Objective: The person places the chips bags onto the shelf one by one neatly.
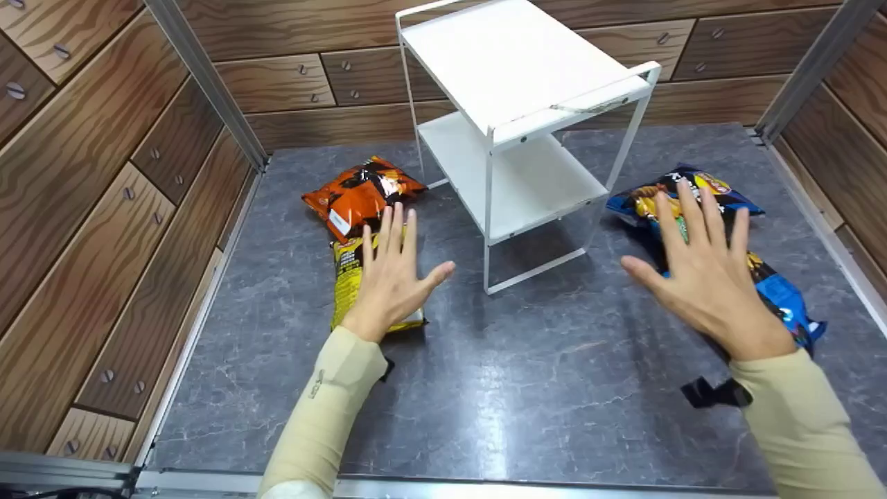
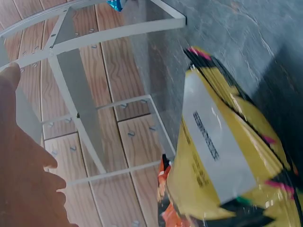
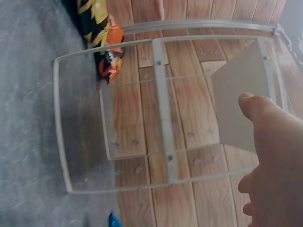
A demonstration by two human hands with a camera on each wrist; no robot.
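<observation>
My left hand point(image 1: 391, 284) is spread flat above a yellow snack bag point(image 1: 346, 277), partly covering it in the head view. Just behind that bag lies an orange snack bag point(image 1: 360, 197). On the other side, my right hand point(image 1: 714, 284) is held out with fingers straight and apart. It overlaps a dark blue snack bag point(image 1: 734, 197) and a brighter blue bag point(image 1: 783, 298) beneath it. Neither hand holds anything. In the left wrist view the yellow bag point(image 2: 213, 137) shows a white label, clear of the fingers.
Between the hands stands a white two-tier shelf cart point(image 1: 520, 62) with thin legs and raised end rails. Wood-patterned panels point(image 1: 138, 229) wall in the grey marbled tabletop point(image 1: 443, 402). Metal edging point(image 1: 201, 333) runs along the sides.
</observation>
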